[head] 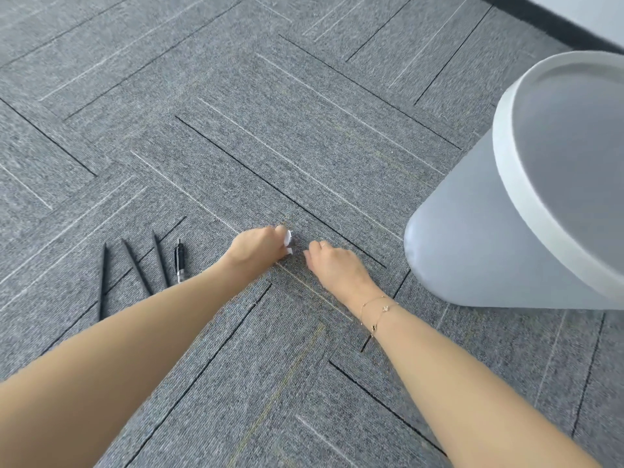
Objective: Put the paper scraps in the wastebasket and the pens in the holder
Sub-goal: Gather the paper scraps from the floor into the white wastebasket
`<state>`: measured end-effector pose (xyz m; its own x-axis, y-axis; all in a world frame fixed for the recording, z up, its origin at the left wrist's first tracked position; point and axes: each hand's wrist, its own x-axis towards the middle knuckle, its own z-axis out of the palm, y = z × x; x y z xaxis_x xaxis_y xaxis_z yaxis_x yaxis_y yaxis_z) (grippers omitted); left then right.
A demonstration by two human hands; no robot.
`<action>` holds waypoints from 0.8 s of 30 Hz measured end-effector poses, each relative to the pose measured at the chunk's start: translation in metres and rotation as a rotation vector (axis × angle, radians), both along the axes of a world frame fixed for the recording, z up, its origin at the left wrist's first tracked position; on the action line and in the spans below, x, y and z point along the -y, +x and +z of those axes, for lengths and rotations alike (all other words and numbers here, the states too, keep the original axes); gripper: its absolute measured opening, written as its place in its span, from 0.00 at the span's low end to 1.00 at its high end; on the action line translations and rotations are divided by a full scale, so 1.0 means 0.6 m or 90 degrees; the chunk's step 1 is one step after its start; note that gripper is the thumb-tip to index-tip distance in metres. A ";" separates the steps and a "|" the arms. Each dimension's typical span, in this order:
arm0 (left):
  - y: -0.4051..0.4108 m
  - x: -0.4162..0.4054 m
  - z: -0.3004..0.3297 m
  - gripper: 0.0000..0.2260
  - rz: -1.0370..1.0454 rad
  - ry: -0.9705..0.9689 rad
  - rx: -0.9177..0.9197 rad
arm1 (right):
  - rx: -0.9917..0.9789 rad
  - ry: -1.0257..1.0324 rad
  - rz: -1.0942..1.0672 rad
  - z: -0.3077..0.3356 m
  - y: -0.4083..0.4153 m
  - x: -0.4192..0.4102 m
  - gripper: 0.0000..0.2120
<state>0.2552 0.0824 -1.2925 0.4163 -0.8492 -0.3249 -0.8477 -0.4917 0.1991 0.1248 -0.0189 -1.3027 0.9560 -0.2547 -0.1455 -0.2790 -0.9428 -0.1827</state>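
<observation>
My left hand (258, 246) rests low on the grey carpet with its fingers closed around white paper scraps (288, 238) that peek out at the fingertips. Just to the right, my right hand (332, 261) is curled with the fingers tucked under; whether it holds anything is hidden. A pale grey wastebasket (472, 238) with a white rim stands at the right, its opening facing up. Three thin black pens (135, 266) and a shorter black click pen (179, 260) lie side by side on the carpet to the left of my left arm. No pen holder is in view.
Grey carpet tiles (270, 113) with dark and light stripes cover the floor. A dark baseboard and pale wall (567, 15) run across the top right corner behind the wastebasket. A thin bracelet (380, 310) sits on my right wrist.
</observation>
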 end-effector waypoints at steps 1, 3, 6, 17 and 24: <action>0.001 -0.007 0.002 0.12 0.005 0.004 -0.022 | -0.012 0.015 -0.011 0.004 -0.005 -0.002 0.16; 0.003 -0.028 0.006 0.08 0.033 0.012 -0.079 | -0.020 0.047 -0.036 0.016 -0.017 -0.004 0.17; 0.008 -0.056 0.015 0.12 0.095 0.000 -0.177 | -0.032 0.102 -0.071 0.054 -0.028 -0.001 0.17; 0.016 -0.037 0.240 0.11 0.096 -0.087 -0.150 | 0.046 0.059 -0.201 0.279 0.000 0.031 0.12; -0.021 0.028 0.405 0.12 0.035 -0.150 -0.123 | 0.077 -0.106 -0.265 0.437 -0.071 0.085 0.18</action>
<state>0.2425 0.0658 -1.0495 0.4136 -0.8885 -0.1986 -0.7565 -0.4568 0.4681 0.0822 -0.0700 -1.0404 0.7751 -0.6309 0.0354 -0.6260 -0.7743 -0.0932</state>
